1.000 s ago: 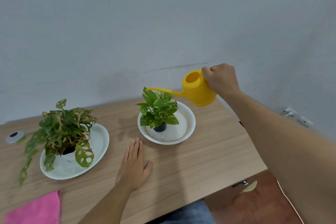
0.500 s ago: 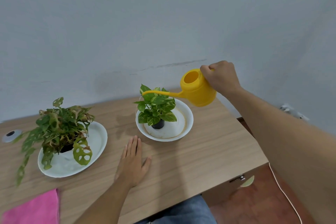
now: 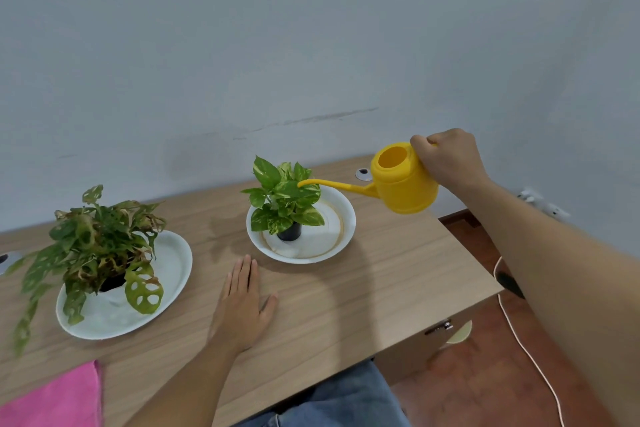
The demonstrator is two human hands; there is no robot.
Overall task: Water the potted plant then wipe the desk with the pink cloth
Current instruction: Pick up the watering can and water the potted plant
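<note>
My right hand [image 3: 446,159] grips the handle of a yellow watering can [image 3: 401,182], held in the air right of a small green potted plant [image 3: 285,198]. The can's thin spout tip reaches the plant's upper leaves. That plant stands in a black pot inside a white bowl [image 3: 341,222]. My left hand [image 3: 242,305] lies flat, fingers together, on the wooden desk [image 3: 381,288] in front of the bowl. A pink cloth [image 3: 55,399] lies at the desk's near left corner, partly cut off by the frame.
A bigger plant with holed leaves [image 3: 100,246] sits in a white dish [image 3: 173,263] on the left. Metal cable grommets [image 3: 363,174] are set at the desk's back edge. A white cord [image 3: 526,354] runs over the red floor on the right. Wall close behind.
The watering can has drawn back to the right and tilted more level, so its spout tip is now at the plant's right side. My left hand stays flat on the desk.
</note>
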